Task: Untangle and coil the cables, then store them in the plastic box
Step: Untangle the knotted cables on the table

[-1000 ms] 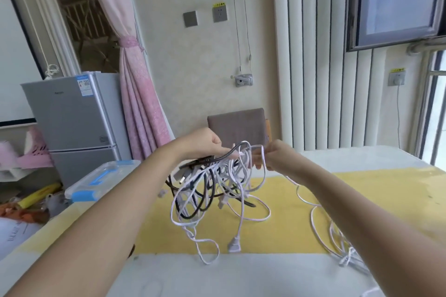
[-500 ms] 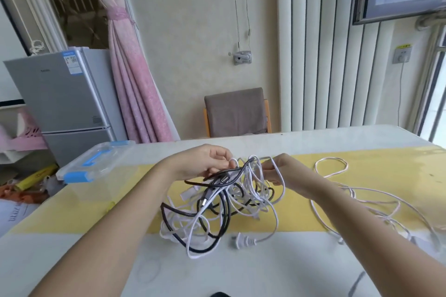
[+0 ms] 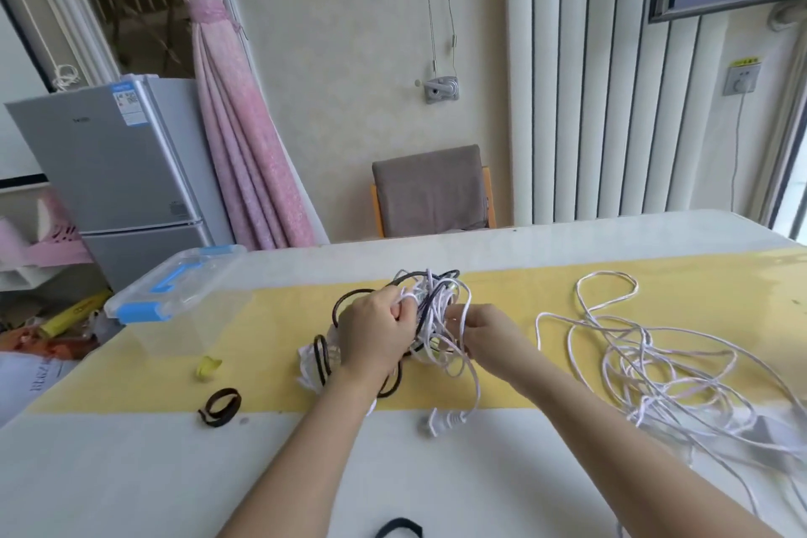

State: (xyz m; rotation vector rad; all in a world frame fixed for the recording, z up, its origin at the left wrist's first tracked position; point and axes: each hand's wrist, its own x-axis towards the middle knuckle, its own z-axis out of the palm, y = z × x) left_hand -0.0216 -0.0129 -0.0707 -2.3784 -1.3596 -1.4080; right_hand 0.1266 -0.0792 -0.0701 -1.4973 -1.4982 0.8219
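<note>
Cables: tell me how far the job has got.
Done: nothing coiled; the plastic box has its lid on. In hand: left hand and right hand both grip the black-and-white tangle. Left: separating it, coiling that and the loose white cable, boxing all.

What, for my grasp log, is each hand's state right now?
Left hand: closed, gripping the tangled bundle of white and black cables.
Right hand: closed, pinching white strands of that bundle.
</note>
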